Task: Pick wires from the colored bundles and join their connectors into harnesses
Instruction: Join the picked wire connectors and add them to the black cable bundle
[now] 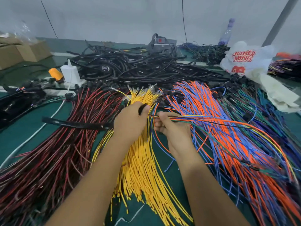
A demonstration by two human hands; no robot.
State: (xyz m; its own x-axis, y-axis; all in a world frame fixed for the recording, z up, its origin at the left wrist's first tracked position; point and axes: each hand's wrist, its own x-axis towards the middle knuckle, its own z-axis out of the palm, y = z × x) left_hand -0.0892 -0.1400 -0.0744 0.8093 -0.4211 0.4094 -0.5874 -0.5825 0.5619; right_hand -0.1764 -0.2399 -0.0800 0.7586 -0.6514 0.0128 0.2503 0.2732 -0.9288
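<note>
Both hands met just above the yellow bundle: the left hand gripped a black connector, the right hand pinched a few picked wires whose length trailed away rightward across the orange-blue bundle.

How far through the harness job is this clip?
Done: a large pile of black harnesses lies at the back. In hand: the left hand grips a black connector; the right hand holds a few mixed-colour wires leading into it. Left: thick red, yellow and orange-blue bundles remain.
</note>
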